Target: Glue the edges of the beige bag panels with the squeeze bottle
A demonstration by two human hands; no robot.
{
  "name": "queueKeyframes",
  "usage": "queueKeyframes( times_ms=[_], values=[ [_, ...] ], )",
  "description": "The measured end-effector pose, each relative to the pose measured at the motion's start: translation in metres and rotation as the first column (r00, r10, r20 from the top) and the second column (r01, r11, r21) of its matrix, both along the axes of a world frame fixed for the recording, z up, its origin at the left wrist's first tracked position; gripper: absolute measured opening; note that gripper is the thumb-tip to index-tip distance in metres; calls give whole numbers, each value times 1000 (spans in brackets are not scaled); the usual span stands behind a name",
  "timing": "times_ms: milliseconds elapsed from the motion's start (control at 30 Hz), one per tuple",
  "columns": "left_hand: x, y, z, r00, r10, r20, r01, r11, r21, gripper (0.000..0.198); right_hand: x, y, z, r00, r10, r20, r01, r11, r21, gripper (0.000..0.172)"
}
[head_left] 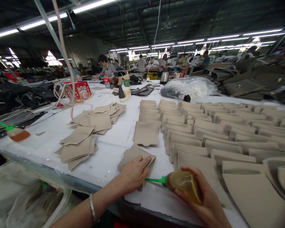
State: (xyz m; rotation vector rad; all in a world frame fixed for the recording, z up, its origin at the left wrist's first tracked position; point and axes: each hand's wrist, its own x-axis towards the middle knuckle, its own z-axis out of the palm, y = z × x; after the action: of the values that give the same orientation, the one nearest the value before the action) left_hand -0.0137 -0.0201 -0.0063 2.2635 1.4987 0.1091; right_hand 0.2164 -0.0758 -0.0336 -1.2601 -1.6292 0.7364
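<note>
My left hand [135,172] rests on a beige fabric panel [133,155] near the table's front edge. Its index finger lies stretched out along the panel's right side; the thumb is hidden. Closed around a clear squeeze bottle [184,183] of amber liquid is my right hand [207,199]. The bottle is tilted, and its thin green nozzle points left, with the tip close beside the panel's edge and my left fingers. Whether the tip touches the panel I cannot tell. Just behind lies a small stack of similar beige panels [146,133].
Rows of folded beige pieces [211,133] cover the right side. Loose panel piles [78,145] lie left. Another green-tipped bottle [17,133], a red box [79,91], a white container [125,92] and plastic wrap [194,87] stand around. A hose [72,79] hangs down left. People work behind.
</note>
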Motion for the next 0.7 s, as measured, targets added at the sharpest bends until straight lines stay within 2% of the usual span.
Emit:
queueKeyframes(
  times_ms=[167, 333, 500, 633, 700],
  values=[
    [-1, -1, -2, 1000, -2, 18, 1, 1000, 20, 46, 0, -1, 1, 996, 24, -85, -28, 999, -42, 40],
    [0, -1, -2, 1000, 0, -3, 0, 1000, 22, 45, 2, 1, -1, 999, -28, 23, 27, 999, 35, 37],
    [0, -1, -3, 1000, -7, -9, 7, 1000, 13, 45, -2, -3, -1, 998, 41, -57, -43, 998, -36, 40],
    [0, -1, -5, 1000, -13, 8, 13, 999, 39, 44, -2, 0, 0, 999, -28, 14, 28, 1000, 7, 37],
    [0, -2, -5, 1000, -13, 9, 13, 999, 40, 44, -2, 0, 1, 1000, -23, -9, 23, 1000, -18, 39]
  ],
)
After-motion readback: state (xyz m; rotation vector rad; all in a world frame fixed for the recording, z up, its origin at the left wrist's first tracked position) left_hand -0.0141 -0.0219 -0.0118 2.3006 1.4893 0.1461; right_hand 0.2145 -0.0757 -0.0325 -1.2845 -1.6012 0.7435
